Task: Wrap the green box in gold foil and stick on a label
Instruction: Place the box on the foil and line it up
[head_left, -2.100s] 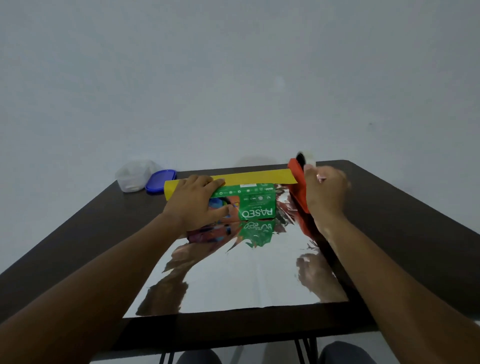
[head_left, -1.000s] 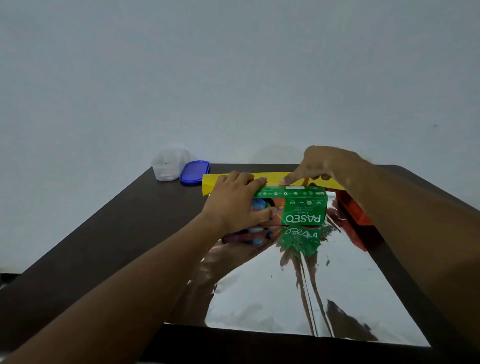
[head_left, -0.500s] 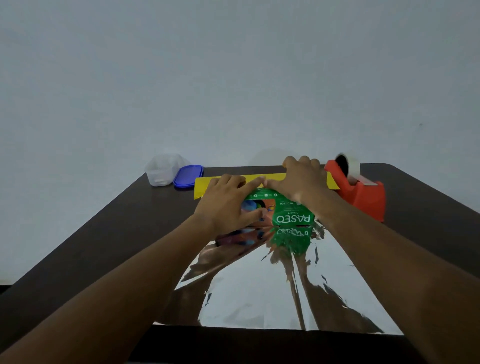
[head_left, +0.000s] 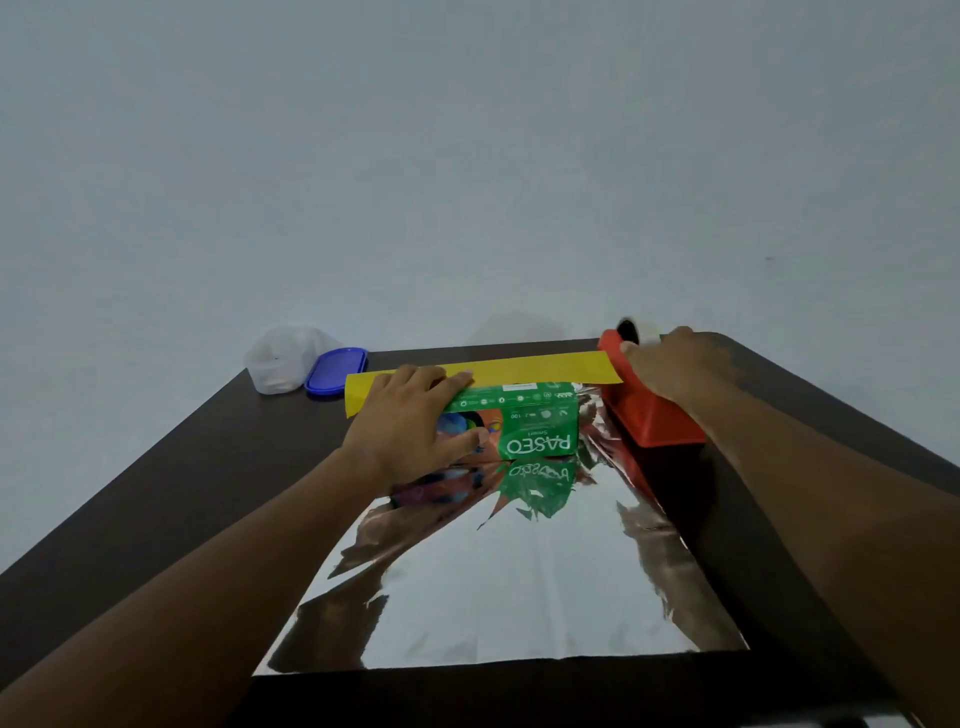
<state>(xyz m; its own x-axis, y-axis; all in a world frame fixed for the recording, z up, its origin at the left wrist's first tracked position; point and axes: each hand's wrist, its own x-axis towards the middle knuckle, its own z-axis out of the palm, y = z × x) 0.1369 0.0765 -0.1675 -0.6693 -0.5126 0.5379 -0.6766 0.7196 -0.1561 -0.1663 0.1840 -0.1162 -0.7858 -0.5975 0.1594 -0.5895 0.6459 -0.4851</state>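
The green box (head_left: 535, 426) lies at the far end of a shiny foil sheet (head_left: 509, 587) spread on the dark table (head_left: 171, 499). The sheet's far edge is folded up over the box top and shows its gold side (head_left: 524, 366). My left hand (head_left: 410, 426) presses down on the left half of the box and pins that fold. My right hand (head_left: 675, 364) rests on the top of the red tape dispenser (head_left: 654, 421), at the roll of tape (head_left: 639, 330). I cannot see what its fingertips hold.
A clear plastic tub (head_left: 283, 358) and its blue lid (head_left: 336, 371) stand at the table's far left corner. The dispenser sits along the foil's right edge. The table's near edge runs just below the foil.
My right hand left the box top, where it was pressing the gold fold, and moved right onto the tape dispenser. My left hand stayed on the box.
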